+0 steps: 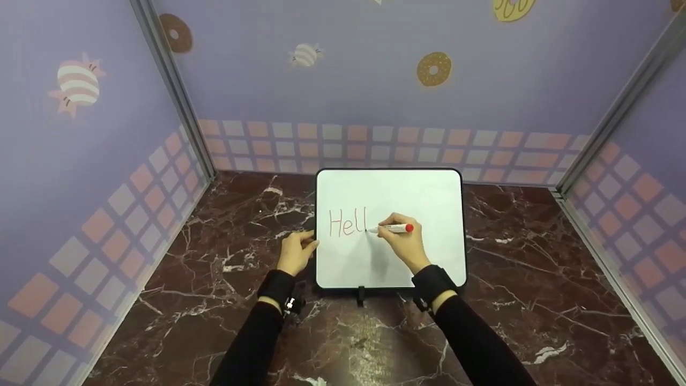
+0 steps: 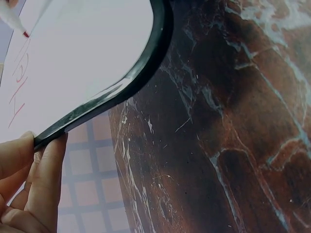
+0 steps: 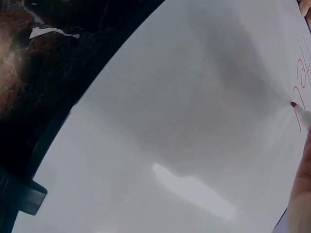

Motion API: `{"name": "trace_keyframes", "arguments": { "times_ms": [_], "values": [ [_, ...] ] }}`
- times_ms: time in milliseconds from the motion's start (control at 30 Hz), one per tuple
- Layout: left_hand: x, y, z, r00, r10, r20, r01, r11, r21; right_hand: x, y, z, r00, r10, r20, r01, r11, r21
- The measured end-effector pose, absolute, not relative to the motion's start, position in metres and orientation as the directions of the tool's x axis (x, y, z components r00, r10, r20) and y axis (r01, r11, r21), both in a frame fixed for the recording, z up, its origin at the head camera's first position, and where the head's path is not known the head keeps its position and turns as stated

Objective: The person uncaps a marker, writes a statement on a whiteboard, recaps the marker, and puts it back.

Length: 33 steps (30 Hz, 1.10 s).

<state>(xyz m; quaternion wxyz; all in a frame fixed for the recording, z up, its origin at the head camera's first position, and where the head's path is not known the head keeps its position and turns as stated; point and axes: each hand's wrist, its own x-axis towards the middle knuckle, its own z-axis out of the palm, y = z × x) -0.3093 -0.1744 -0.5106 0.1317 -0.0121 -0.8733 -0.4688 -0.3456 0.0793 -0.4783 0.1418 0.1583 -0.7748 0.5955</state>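
Note:
A whiteboard (image 1: 348, 187) with a black rim stands tilted on the marble-patterned table, with "Hell" in thin red letters (image 1: 347, 222) on its left half. My left hand (image 1: 296, 253) pinches the board's left edge between thumb and fingers, which the left wrist view shows closely around the black rim (image 2: 107, 94). In my right hand (image 1: 406, 244) is a white marker (image 1: 395, 228) with a red end, held like a pen. Its red tip (image 3: 293, 104) is at the last letter in the right wrist view; whether it touches the surface I cannot tell.
A small black foot (image 1: 360, 296) sticks out below the board's lower edge. Purple walls (image 1: 364, 80) with sweets and checkered patterns enclose the dark red marble table (image 1: 214, 300) at the back and both sides. Black wrist bands with cameras sit on both wrists.

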Motion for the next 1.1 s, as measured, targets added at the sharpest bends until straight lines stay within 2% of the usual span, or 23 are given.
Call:
{"name": "trace_keyframes", "arguments": {
  "times_ms": [133,433,800,1100],
  "values": [
    [-0.309,-0.174,-0.510,-0.965,-0.108,0.241,0.143,0.551,0.822,-0.343,0.084,-0.479,-0.918,-0.074,0.390,-0.396,0.227,-0.890],
    [-0.311,-0.174,-0.511,-0.961,-0.110,0.253,0.155,0.544,0.825,-0.344,0.088,-0.479,-0.905,0.048,0.423,-0.403,0.221,-0.888],
    [-0.311,-0.173,-0.511,-0.963,-0.114,0.243,0.145,0.540,0.829,-0.346,0.091,-0.480,-0.901,0.042,0.432,-0.412,0.233,-0.881],
    [-0.308,-0.173,-0.508,-0.965,-0.100,0.241,0.149,0.547,0.824,-0.342,0.095,-0.479,-0.897,0.055,0.438,-0.405,0.296,-0.865]
  ]
}}
